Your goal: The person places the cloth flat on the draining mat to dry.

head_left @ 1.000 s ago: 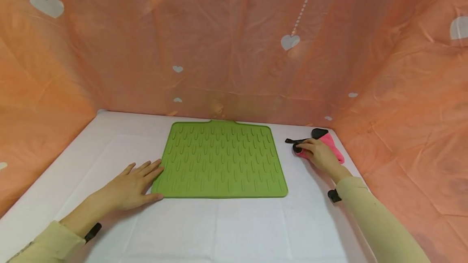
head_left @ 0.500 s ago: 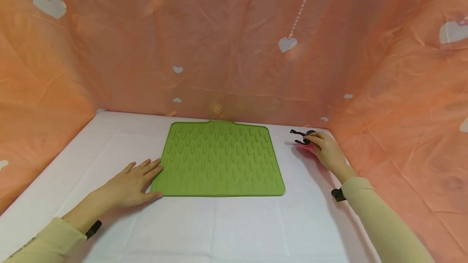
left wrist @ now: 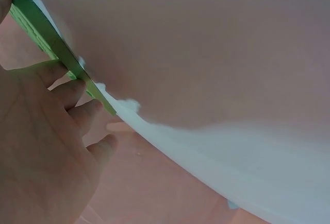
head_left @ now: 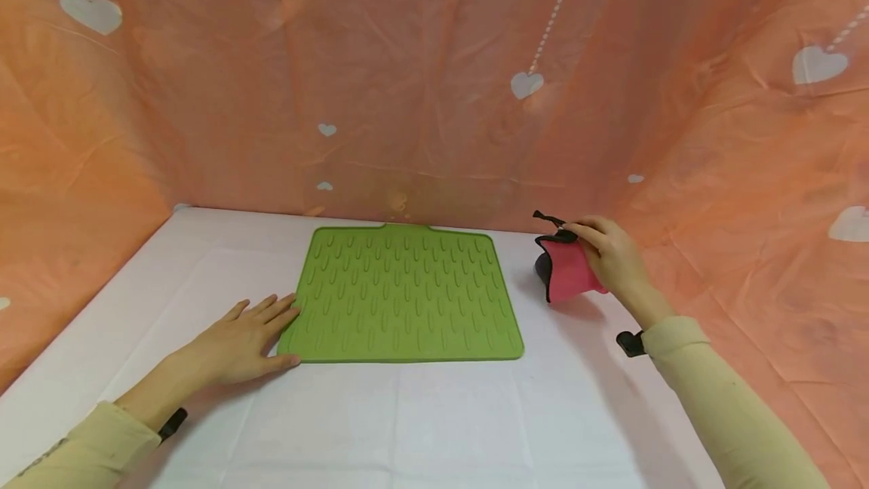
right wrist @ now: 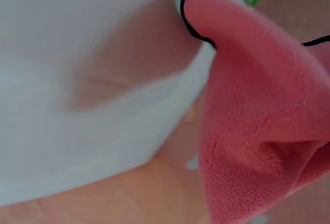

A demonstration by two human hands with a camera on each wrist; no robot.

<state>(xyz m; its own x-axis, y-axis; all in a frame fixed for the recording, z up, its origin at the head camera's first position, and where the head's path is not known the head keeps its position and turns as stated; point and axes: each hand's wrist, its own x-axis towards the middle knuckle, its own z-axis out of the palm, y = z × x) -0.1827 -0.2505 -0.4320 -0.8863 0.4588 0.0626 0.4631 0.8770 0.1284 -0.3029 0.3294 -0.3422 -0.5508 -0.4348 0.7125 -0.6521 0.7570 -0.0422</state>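
A green ridged mat [head_left: 403, 293] lies flat on the white-covered table [head_left: 441, 421]. My left hand [head_left: 231, 345] rests at its left edge with spread fingers, fingertips and thumb touching the border; the left wrist view shows these fingers along the mat's green edge [left wrist: 62, 51]. Off the mat's right side, my right hand [head_left: 613, 262] pinches a pink fleecy cloth [head_left: 573, 270] with black trim by its black upper part, where a thin black strap sticks out. The cloth hangs above the table, a dark part showing at its left. In the right wrist view the fleecy cloth [right wrist: 258, 105] fills the right half; the hand is out of sight.
An orange curtain [head_left: 407, 96] with pale hearts surrounds the table at the back and both sides. The right forearm [head_left: 726, 398] runs close to the curtain on the right. White tabletop lies in front of the mat.
My right hand has lifted the pink cloth off the table at the right, and it now hangs with its front more exposed. The left hand has stayed at the mat's edge.
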